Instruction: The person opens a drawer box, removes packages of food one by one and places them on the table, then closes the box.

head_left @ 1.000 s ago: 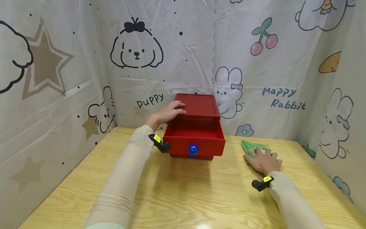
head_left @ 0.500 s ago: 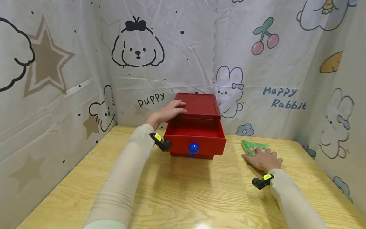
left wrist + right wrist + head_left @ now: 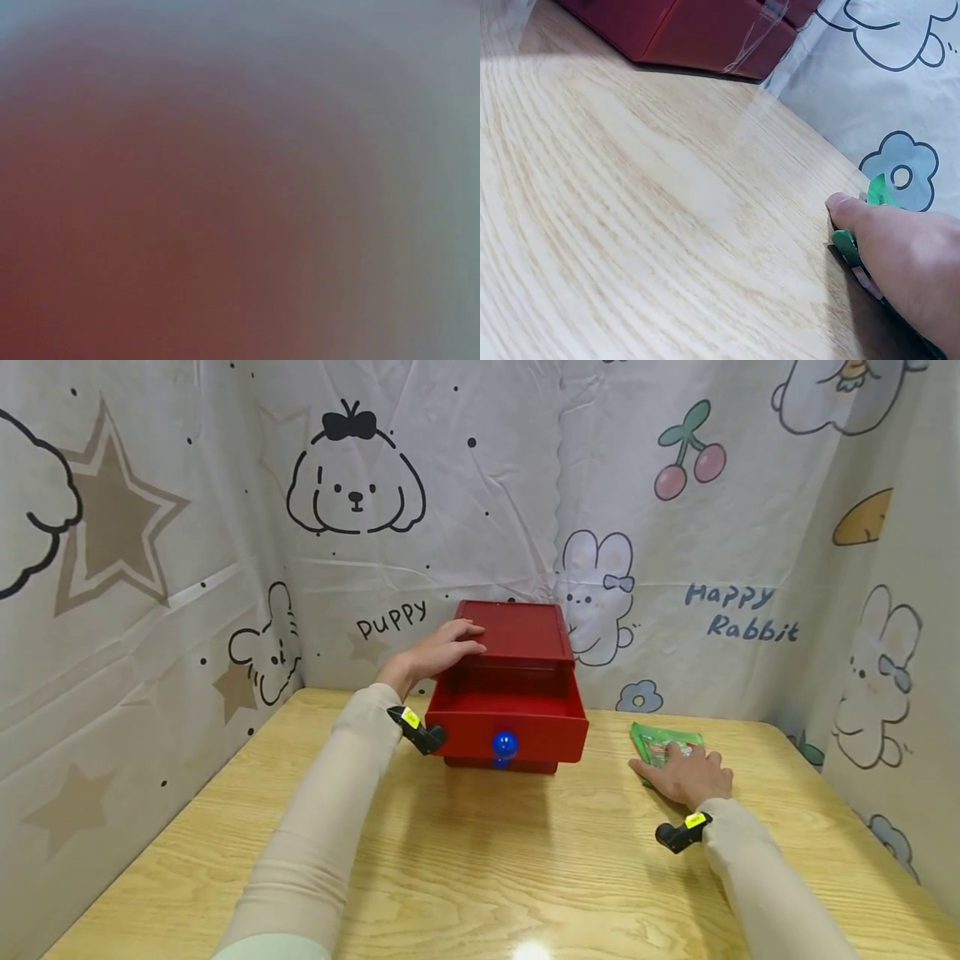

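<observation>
A red plastic drawer box (image 3: 517,632) stands at the middle back of the table, its drawer (image 3: 517,735) pulled out and a blue round knob (image 3: 505,745) on the front. My left hand (image 3: 438,653) rests on the box's top left edge, fingers lying over the lid; the left wrist view is too blurred to show it. On the right, my right hand (image 3: 692,777) lies over a green packet (image 3: 645,737), with the thumb spread out to the left. The right wrist view shows the thumb (image 3: 855,214) at the edge of the packet, with the other fingers hidden.
The wooden table (image 3: 480,877) reaches forward to a printed cloth (image 3: 465,485) that hangs at the back and both sides. A black camera (image 3: 416,729) sits on the left wrist and another (image 3: 682,832) on the right.
The right thumb has spread a little farther left from the packet. My left hand and the drawer box stay in place; the view has shifted slightly.
</observation>
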Demonstrator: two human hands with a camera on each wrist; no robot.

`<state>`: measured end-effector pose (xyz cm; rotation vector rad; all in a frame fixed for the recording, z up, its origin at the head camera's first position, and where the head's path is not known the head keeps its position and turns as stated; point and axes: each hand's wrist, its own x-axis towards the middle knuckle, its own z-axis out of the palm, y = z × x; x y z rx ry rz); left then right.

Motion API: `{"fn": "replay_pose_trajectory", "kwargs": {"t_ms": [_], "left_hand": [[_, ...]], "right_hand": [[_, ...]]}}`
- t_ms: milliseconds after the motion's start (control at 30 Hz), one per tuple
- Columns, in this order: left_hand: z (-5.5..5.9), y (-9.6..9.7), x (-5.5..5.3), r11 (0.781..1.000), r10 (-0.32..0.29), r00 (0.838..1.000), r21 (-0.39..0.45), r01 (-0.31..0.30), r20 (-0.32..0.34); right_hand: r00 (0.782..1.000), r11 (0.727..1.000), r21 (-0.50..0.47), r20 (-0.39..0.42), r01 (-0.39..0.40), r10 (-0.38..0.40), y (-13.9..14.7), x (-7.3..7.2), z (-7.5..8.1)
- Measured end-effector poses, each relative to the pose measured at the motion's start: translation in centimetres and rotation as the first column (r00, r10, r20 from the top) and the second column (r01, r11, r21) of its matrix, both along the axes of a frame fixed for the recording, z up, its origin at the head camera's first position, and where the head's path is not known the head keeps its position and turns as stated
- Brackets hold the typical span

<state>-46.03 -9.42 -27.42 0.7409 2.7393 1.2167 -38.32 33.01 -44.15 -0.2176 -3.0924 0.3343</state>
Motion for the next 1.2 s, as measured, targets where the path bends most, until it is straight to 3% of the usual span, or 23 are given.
{"fn": "replay_pose_trajectory", "kwargs": {"t_ms": [233, 467, 667, 1000, 1200], "left_hand": [[-0.9, 0.2, -0.9, 1.000, -0.022, 1.000, 0.001, 0.022, 0.000], [-0.5, 0.2, -0.5, 0.999, -0.038, 0.999, 0.024, 0.038, -0.010], [-0.4, 0.1, -1.2, 0.999, -0.039, 0.999, 0.036, 0.039, -0.002], [-0.3, 0.0, -1.1, 1.000, -0.011, 1.000, 0.013, 0.011, 0.014], [-0.5, -0.2, -1.1, 1.000, -0.020, 1.000, 0.018, 0.020, 0.005]], "right_hand": [[1.000, 1.000, 0.010, 0.015, 0.004, -0.004, 0.5, -0.1, -0.3], [1.000, 1.000, 0.004, -0.012, -0.020, 0.020, 0.4, -0.3, 0.1], [0.997, 0.999, 0.037, -0.073, -0.019, 0.021, -0.2, -0.5, 0.9], [0.985, 0.988, 0.102, -0.111, -0.118, 0.129, -1.5, -0.3, 2.7], [0.974, 0.981, 0.042, -0.121, -0.190, 0.194, -2.9, 0.0, 3.8]]}}
